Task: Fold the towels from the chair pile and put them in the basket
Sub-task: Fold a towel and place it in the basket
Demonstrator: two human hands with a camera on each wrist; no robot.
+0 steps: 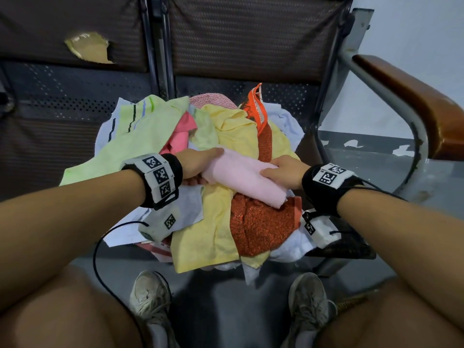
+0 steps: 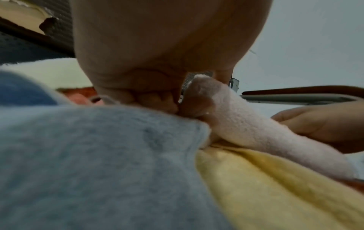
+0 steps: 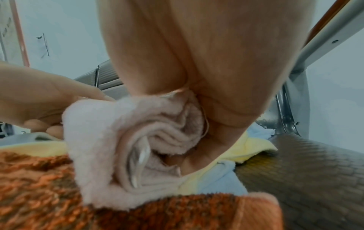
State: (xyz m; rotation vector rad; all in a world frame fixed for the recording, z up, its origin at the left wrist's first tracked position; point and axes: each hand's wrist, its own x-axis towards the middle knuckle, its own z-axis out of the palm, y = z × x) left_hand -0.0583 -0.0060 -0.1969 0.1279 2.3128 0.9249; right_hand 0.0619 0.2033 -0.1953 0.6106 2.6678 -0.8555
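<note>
Right now both hands hold one soft pink towel folded into a thick roll (image 1: 244, 175). It lies on top of the big pile of towels on the dark chair seat (image 1: 339, 247), near the middle of the pile.

The left hand (image 1: 198, 163) grips the roll's end at 10 o'clock, thumb on top and fingers curled under. In the left wrist view those fingers (image 2: 157, 99) tuck tight against the pink cloth.

The right hand (image 1: 283, 173) is at 3 o'clock of the roll. Its fingers bend over the roll's side and clamp onto it. The right wrist view shows the roll's open end with its layers curled like a snail shell.

Under the roll, at 6 o'clock, lies a fuzzy orange and brown towel (image 1: 261, 222). A soft yellow towel (image 1: 208, 234) spreads at 7 o'clock. A light green towel with stripes (image 1: 133, 136) lies at 10 o'clock. A grey-blue towel (image 2: 98, 155) sits under the left wrist.

A brown wooden armrest (image 1: 414, 101) sticks out at 2 o'clock of the pile. Two grey shoes (image 1: 150, 297) stand on the floor at 6 o'clock.
</note>
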